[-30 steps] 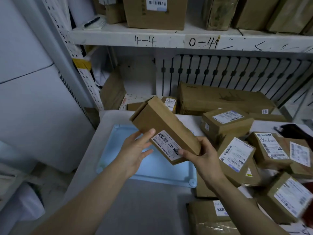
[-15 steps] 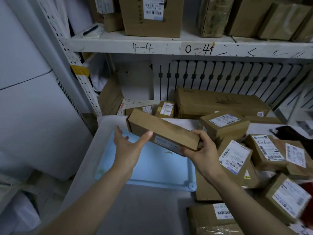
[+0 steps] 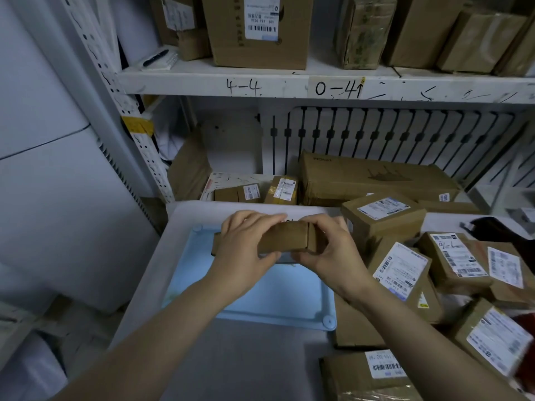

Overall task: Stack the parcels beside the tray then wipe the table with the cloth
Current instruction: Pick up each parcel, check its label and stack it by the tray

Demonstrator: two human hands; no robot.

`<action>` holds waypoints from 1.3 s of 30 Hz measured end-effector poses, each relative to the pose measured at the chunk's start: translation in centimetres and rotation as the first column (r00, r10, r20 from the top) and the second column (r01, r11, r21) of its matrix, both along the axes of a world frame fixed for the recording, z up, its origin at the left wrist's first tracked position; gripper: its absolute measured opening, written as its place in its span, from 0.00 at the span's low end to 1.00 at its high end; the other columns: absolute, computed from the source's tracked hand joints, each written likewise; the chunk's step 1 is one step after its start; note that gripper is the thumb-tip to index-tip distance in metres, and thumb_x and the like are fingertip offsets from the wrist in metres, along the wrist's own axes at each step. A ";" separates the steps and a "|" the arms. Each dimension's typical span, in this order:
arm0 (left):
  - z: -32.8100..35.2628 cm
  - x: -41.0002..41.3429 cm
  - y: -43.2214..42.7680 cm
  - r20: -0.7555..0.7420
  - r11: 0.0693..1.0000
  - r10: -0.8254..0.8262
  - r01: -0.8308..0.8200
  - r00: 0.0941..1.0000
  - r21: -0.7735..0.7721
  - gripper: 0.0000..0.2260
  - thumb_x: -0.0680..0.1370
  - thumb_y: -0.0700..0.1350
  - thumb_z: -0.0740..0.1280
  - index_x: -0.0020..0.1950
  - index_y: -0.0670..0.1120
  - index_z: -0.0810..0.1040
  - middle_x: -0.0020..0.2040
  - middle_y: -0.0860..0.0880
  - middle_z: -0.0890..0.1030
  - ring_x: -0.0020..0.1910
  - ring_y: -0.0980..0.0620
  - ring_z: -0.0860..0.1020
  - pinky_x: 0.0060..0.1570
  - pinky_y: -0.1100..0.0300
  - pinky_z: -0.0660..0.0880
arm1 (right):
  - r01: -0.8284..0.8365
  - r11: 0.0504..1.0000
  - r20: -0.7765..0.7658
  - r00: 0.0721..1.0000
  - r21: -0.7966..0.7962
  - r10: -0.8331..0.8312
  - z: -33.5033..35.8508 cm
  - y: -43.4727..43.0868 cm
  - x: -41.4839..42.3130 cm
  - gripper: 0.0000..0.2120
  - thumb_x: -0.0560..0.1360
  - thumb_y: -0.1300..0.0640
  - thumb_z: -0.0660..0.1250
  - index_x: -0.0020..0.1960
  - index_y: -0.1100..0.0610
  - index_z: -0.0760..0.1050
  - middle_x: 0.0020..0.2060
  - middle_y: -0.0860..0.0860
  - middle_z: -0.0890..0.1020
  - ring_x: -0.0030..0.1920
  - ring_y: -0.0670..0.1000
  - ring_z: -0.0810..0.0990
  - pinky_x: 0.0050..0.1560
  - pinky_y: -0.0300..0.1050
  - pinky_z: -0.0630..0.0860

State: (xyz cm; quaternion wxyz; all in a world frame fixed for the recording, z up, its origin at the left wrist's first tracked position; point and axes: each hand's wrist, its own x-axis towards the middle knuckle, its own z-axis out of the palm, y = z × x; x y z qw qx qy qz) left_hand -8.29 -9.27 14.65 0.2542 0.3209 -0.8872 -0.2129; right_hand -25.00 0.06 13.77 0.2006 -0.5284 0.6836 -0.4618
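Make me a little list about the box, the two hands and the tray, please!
box: small, brown, held over the far end of the tray
left hand: fingers curled round the box's left part
right hand: grips the box's right end
tray: light blue, on the table
parcels: heaped right of the tray

Bare forearms point(image 3: 173, 325), seemingly bare hands point(image 3: 243, 256).

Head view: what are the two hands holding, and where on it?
One cardboard parcel: left hand grips its left part, right hand its right end.
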 end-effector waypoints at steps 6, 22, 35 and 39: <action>0.4 1.1 -1.4 -0.120 0.895 0.112 -0.047 0.986 0.444 0.24 0.70 0.40 0.77 0.60 0.59 0.74 0.59 0.54 0.76 0.60 0.55 0.74 0.63 0.60 0.70 | 0.102 0.994 -0.065 0.993 0.044 -0.099 0.1 0.5 -1.4 0.36 0.66 0.54 0.81 0.69 0.40 0.69 0.60 0.38 0.70 0.65 0.46 0.64 0.66 0.51 0.69; 0.3 2.9 -2.1 -0.339 0.624 0.186 0.156 0.922 0.766 0.25 0.72 0.28 0.70 0.66 0.45 0.73 0.59 0.47 0.83 0.61 0.51 0.79 0.61 0.58 0.77 | -0.078 0.980 0.271 0.962 0.182 0.027 -1.5 1.2 -2.0 0.19 0.72 0.63 0.75 0.59 0.49 0.77 0.53 0.46 0.81 0.58 0.44 0.77 0.50 0.43 0.83; 1.3 1.3 -0.7 -0.152 0.990 -0.009 0.030 0.988 0.137 0.35 0.72 0.44 0.76 0.75 0.56 0.64 0.73 0.59 0.66 0.72 0.60 0.61 0.69 0.64 0.58 | 0.073 0.974 -0.053 0.997 0.212 -0.063 -1.7 0.9 -2.2 0.22 0.69 0.58 0.78 0.61 0.49 0.77 0.52 0.43 0.78 0.56 0.48 0.71 0.50 0.38 0.72; 1.0 0.6 -0.1 -0.136 0.987 -0.062 0.081 0.989 0.142 0.33 0.72 0.43 0.76 0.73 0.58 0.68 0.67 0.62 0.70 0.68 0.60 0.64 0.67 0.62 0.62 | 0.076 0.978 -0.210 0.977 0.196 -0.034 -1.4 0.8 -1.8 0.23 0.68 0.56 0.78 0.61 0.49 0.77 0.54 0.45 0.79 0.55 0.49 0.70 0.54 0.52 0.75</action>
